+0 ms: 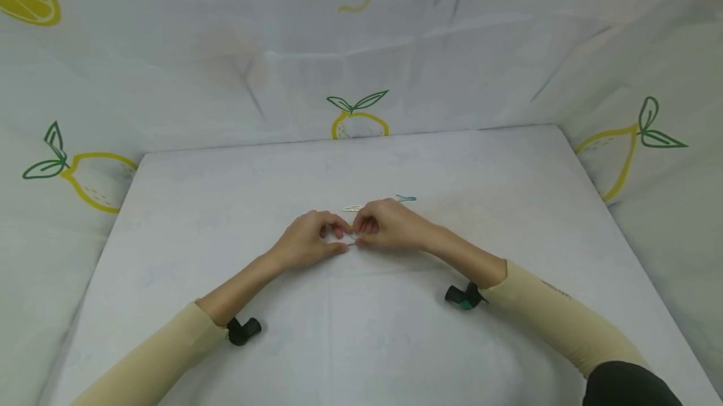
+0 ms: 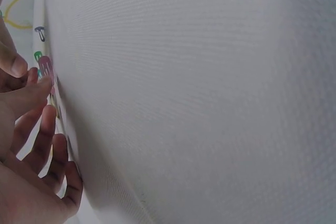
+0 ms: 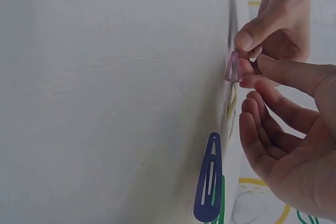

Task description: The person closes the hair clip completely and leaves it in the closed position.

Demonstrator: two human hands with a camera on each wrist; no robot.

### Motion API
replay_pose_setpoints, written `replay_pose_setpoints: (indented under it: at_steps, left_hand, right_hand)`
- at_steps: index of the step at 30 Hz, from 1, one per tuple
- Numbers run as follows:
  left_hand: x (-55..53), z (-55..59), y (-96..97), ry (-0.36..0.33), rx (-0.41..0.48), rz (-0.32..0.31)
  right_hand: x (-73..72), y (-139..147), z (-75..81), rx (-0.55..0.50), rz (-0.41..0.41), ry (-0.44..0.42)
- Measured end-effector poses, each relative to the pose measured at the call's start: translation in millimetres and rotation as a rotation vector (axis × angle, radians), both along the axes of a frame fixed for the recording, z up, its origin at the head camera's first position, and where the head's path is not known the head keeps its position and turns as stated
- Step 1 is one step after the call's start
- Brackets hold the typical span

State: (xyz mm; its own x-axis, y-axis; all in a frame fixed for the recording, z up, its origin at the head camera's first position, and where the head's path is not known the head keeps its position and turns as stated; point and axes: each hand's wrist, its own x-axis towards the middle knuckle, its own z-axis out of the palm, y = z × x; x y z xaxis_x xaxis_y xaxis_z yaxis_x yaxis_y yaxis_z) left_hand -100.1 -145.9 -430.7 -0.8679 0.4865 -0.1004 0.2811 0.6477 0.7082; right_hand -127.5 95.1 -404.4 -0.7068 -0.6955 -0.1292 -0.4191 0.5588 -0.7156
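My left hand (image 1: 307, 240) pinches the narrow end of a small pink snap hair clip (image 3: 233, 69) between thumb and fingers. In the left wrist view the wide end of this pink clip stands out past the left thumb. Close against the left fingertips is my right hand (image 1: 392, 225), its fingers loosely bent, thumb and index apart beside the clip. A yellow clip (image 3: 232, 103) lies just beyond the pink one, low on the cloth. Nearer the right wrist camera lies a dark blue snap clip (image 3: 208, 182), with a green clip (image 3: 222, 198) partly hidden behind it.
A white cloth covers the table (image 1: 237, 186). Behind the hands lie a pale clip (image 1: 351, 208) and a teal clip (image 1: 408, 197). A lemon-printed curtain (image 1: 198, 80) rises along the back and both sides. Black wrist cameras hang under both sleeves.
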Motion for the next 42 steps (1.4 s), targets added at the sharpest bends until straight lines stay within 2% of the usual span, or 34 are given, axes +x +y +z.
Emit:
replay_pose_setpoints:
  at_steps: [11,22,38,42]
  left_hand:
    - [2.2,-2.4,1.5,0.026,-0.021,-0.017]
    - [4.6,-1.5,3.4,0.054,-0.037,-0.016]
    - [3.6,-2.2,2.9,0.06,-0.032,-0.023]
    - [4.0,0.9,3.3,0.045,-0.024,-0.021]
  right_hand:
    - [6.9,3.4,-1.3,0.057,0.018,-0.032]
    - [6.8,4.4,-2.2,0.082,0.048,-0.049]
    - [4.1,5.5,-5.4,0.06,0.051,-0.035]
    - [4.5,6.0,-5.8,0.047,0.042,-0.023]
